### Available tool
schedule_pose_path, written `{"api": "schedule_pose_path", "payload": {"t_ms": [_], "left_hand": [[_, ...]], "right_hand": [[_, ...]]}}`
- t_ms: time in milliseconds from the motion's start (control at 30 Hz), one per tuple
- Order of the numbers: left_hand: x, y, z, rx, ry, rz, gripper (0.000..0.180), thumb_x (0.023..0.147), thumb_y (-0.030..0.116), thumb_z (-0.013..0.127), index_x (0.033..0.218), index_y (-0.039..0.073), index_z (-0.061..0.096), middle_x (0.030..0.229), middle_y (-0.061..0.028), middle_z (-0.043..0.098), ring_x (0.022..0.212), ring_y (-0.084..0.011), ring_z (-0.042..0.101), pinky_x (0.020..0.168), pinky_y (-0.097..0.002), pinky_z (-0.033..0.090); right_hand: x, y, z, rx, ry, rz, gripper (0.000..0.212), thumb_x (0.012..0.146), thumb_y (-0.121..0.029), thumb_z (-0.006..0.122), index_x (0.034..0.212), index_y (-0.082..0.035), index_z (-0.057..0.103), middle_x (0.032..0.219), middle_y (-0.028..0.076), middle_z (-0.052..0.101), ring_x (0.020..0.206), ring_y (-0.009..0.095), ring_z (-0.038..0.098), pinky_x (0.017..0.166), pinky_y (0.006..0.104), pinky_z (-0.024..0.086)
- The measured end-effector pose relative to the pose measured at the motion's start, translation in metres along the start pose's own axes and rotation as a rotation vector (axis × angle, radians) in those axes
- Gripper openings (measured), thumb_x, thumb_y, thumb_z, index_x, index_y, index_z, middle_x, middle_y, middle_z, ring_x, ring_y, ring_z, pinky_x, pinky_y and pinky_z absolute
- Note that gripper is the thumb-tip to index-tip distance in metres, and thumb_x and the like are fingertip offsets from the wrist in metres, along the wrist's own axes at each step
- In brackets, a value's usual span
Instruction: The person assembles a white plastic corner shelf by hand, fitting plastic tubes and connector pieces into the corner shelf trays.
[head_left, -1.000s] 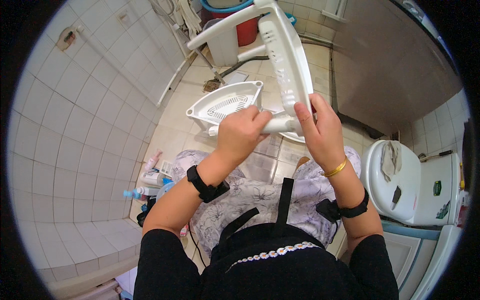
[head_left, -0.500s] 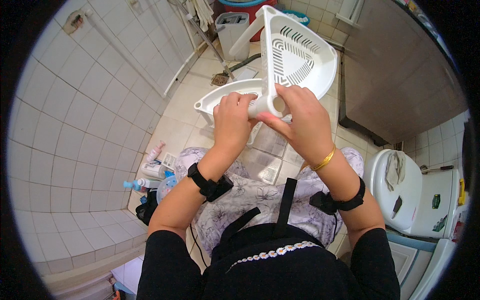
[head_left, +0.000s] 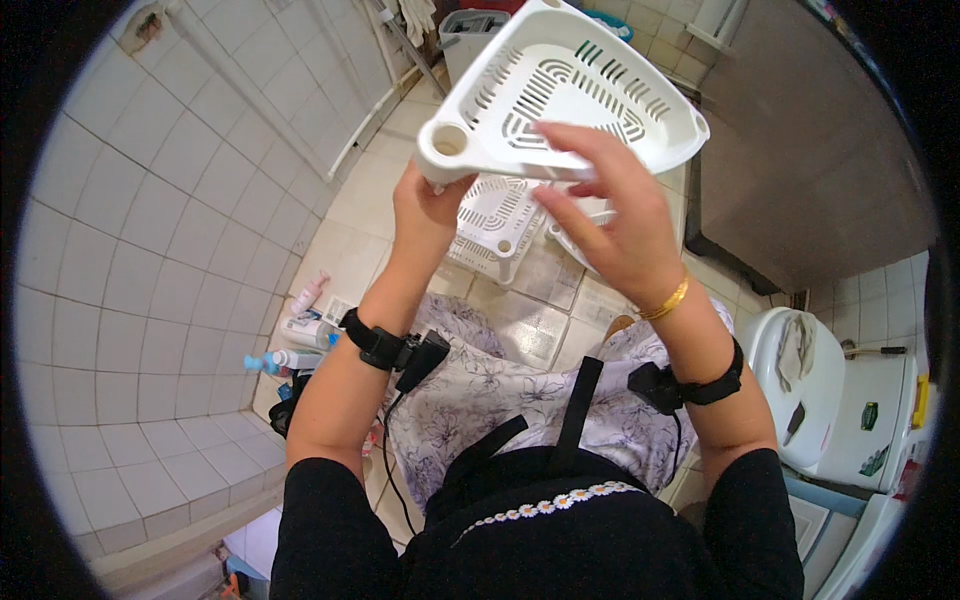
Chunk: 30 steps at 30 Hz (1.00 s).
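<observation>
A white slotted plastic corner-rack basket is held up in front of me, its tray facing up toward me. At its near left corner, a round hollow socket shows. My left hand is closed round that corner from below, the fingertips partly hidden under the rim. My right hand hovers by the basket's near edge with fingers and thumb apart, slightly blurred. Whether its fingers touch the rim I cannot tell. Beneath, a second white slotted tier stands on the floor, and part of another white piece shows beside it.
Bottles lie or stand along the tiled wall at left. A grey-white bin and a pole are at the back. A large brown panel rises at right, with a toilet nearer me.
The basket has swung from standing on edge to lying flatter, its socket corner now further left. My left hand moved left with it; my right hand came off the socket and opened.
</observation>
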<state>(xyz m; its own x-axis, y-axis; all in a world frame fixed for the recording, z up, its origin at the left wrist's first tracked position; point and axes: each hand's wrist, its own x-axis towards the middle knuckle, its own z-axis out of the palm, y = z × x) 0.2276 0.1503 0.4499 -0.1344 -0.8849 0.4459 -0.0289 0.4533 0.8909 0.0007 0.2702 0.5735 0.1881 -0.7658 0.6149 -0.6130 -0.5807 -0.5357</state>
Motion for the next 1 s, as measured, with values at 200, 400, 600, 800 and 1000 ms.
{"api": "schedule_pose_path", "payload": {"t_ms": [200, 400, 600, 800, 1000], "left_hand": [[0.033, -0.013, -0.065, -0.067, -0.013, -0.278, 0.014, 0.112, 0.011, 0.084, 0.122, 0.004, 0.076, 0.118, -0.0027, 0.078, 0.113, -0.0150, 0.070, 0.100, -0.0347, 0.056], [0.059, -0.039, -0.108, -0.130, -0.047, -0.331, 0.013, 0.112, 0.011, 0.085, 0.116, 0.009, 0.073, 0.111, 0.0027, 0.072, 0.111, -0.0124, 0.067, 0.102, -0.0350, 0.052], [0.076, -0.060, -0.148, -0.097, -0.137, -0.338, 0.013, 0.114, 0.016, 0.084, 0.115, 0.009, 0.073, 0.113, 0.0016, 0.074, 0.114, -0.0138, 0.067, 0.107, -0.0368, 0.052], [0.086, -0.074, -0.167, -0.128, -0.088, -0.407, 0.026, 0.116, 0.022, 0.083, 0.133, 0.004, 0.077, 0.121, -0.0041, 0.078, 0.115, -0.0166, 0.070, 0.103, -0.0371, 0.055], [0.100, -0.090, -0.162, -0.090, 0.053, -0.421, 0.042, 0.115, 0.025, 0.083, 0.147, -0.001, 0.072, 0.134, -0.0076, 0.079, 0.123, -0.0178, 0.071, 0.104, -0.0374, 0.056]], "right_hand": [[-0.011, 0.100, -0.015, 0.174, 0.621, 0.119, 0.045, 0.113, -0.004, 0.074, 0.155, -0.002, 0.056, 0.143, 0.015, 0.075, 0.119, 0.019, 0.073, 0.095, 0.0315, 0.068], [-0.025, 0.211, 0.001, 0.178, 0.514, 0.525, 0.056, 0.109, -0.007, 0.078, 0.159, 0.000, 0.053, 0.153, 0.018, 0.071, 0.124, 0.022, 0.072, 0.104, 0.0384, 0.066], [-0.016, 0.251, 0.042, 0.257, 0.345, 0.638, 0.082, 0.104, -0.014, 0.090, 0.172, -0.001, 0.046, 0.168, 0.022, 0.062, 0.141, 0.027, 0.068, 0.123, 0.0460, 0.056], [-0.026, 0.241, 0.021, 0.551, 0.163, 0.660, 0.060, 0.105, -0.009, 0.088, 0.158, -0.003, 0.061, 0.150, 0.013, 0.077, 0.147, 0.027, 0.068, 0.126, 0.0465, 0.055], [-0.028, 0.186, -0.010, 0.647, -0.153, 0.730, 0.056, 0.101, -0.003, 0.087, 0.153, -0.003, 0.065, 0.139, 0.014, 0.080, 0.133, 0.024, 0.077, 0.117, 0.0436, 0.063]]}}
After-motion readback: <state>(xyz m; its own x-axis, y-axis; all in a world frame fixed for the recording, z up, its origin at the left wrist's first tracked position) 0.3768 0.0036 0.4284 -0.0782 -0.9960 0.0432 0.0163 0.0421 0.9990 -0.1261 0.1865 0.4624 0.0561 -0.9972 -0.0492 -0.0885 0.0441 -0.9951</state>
